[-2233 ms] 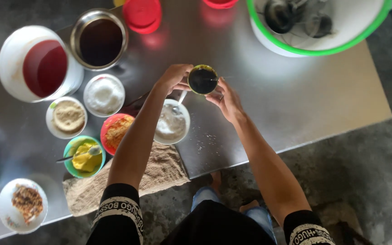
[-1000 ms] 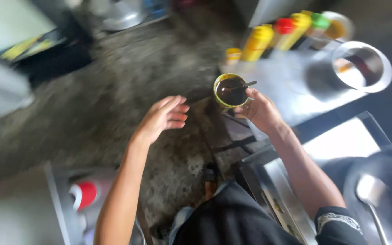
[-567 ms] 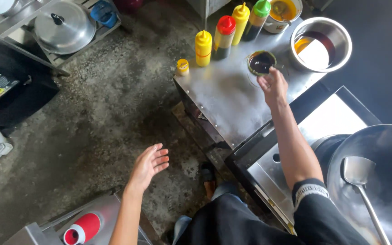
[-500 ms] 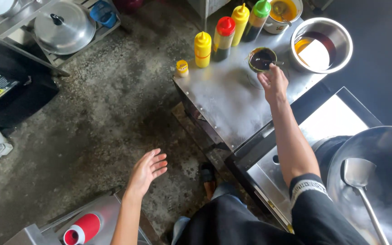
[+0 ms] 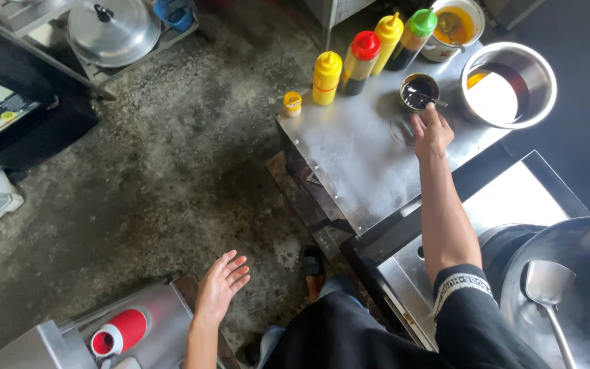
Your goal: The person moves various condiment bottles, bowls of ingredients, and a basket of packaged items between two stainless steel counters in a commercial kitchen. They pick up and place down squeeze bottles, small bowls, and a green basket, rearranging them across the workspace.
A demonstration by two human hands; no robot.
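Observation:
A small green-rimmed cup of dark sauce [image 5: 418, 91] with a spoon in it stands on a steel side table [image 5: 356, 160], between the squeeze bottles and a steel bowl. My right hand [image 5: 431, 130] hovers just below the cup, fingers pointing at it and slightly apart, holding nothing. My left hand [image 5: 221, 287] hangs open over the concrete floor at the lower middle, next to the edge of another steel table [image 5: 151, 328].
Yellow [image 5: 326, 77], red-capped [image 5: 360, 63], yellow [image 5: 386, 33] and green-capped [image 5: 412, 37] squeeze bottles line the table's back. A large steel bowl [image 5: 508, 85] and an orange-sauce pot [image 5: 453, 25] stand right. A wok with ladle [image 5: 568, 294] sits lower right. A red-white cup [image 5: 119, 331] lies lower left.
I turned from the ingredient table to the side table. My right hand carried the sauce cup there, set it down and let go. My left hand dropped away, open.

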